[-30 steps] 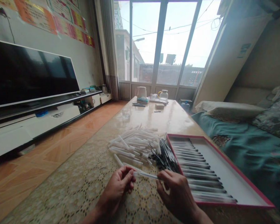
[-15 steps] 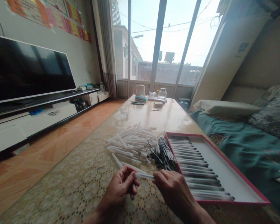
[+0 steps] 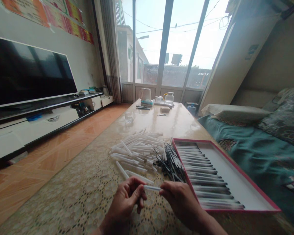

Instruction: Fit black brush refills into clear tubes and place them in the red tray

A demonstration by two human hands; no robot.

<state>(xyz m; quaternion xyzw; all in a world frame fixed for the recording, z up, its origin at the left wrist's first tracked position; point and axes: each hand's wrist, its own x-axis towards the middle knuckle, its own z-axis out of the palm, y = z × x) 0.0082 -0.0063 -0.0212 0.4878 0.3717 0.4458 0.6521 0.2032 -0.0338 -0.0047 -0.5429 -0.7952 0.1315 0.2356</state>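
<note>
Over at the long table [image 3: 176, 125], an open red-edged box [image 3: 245, 174] sits right of a heap of white tubes [image 3: 137, 151], with a bunch of black sticks [image 3: 171, 164] touching the heap's near corner. Just in front, the left hand [image 3: 126, 199] and right hand [image 3: 181, 199] pinch one white tube [image 3: 152, 187] by its ends, fingers closed narrow on it.

Bright glass doors [image 3: 149, 42] light a room with orange floor tiles [image 3: 51, 153].

Daylight blown out through the glass doors [image 3: 166, 42], strong glare on the surface [image 3: 176, 122], interior dimmer, heavy fisheye bend at frame edges, slight overall softness.
</note>
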